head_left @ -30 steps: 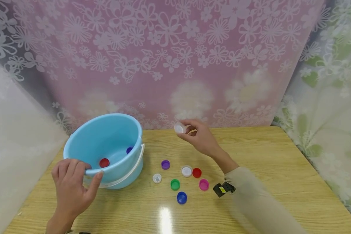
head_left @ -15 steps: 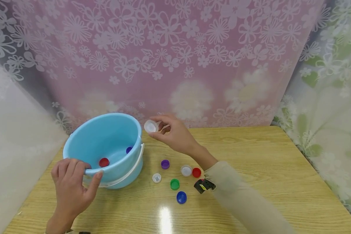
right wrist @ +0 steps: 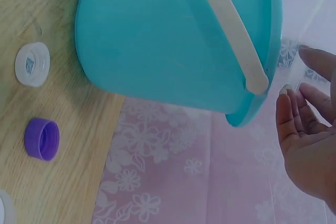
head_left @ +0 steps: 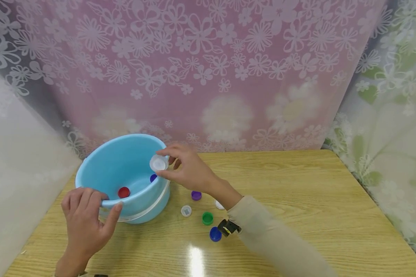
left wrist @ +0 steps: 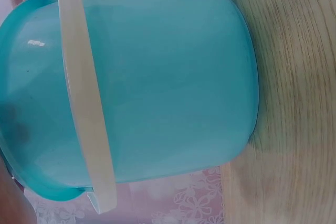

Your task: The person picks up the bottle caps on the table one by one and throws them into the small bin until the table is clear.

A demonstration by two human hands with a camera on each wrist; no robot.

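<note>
A light blue bucket (head_left: 145,198) stands on the left of the wooden table, its white handle (left wrist: 86,98) hanging down on the near side. My left hand (head_left: 86,219) grips the near-left rim, thumb outside and fingers over the edge. Between thumb and fingers my right hand (head_left: 190,169) pinches a clear whitish bottle cap (head_left: 158,163) at the bucket's right rim, tilted with its hollow side showing. Inside the bucket lie a red cap (head_left: 123,192) and a dark purple-blue cap (head_left: 153,178), the latter partly hidden by the rim.
On the table (head_left: 298,184), right of the bucket, lie a purple cap (head_left: 196,195), a white cap (head_left: 186,211), a green cap (head_left: 207,218) and a blue cap (head_left: 215,234). Another white cap (head_left: 220,205) is partly hidden by my right forearm. A pink flowered curtain (head_left: 208,77) hangs behind.
My right hand has moved left with the clear cap, from above the table to the bucket's right rim. Its forearm now hides the red and pink caps on the table. The left hand has stayed put.
</note>
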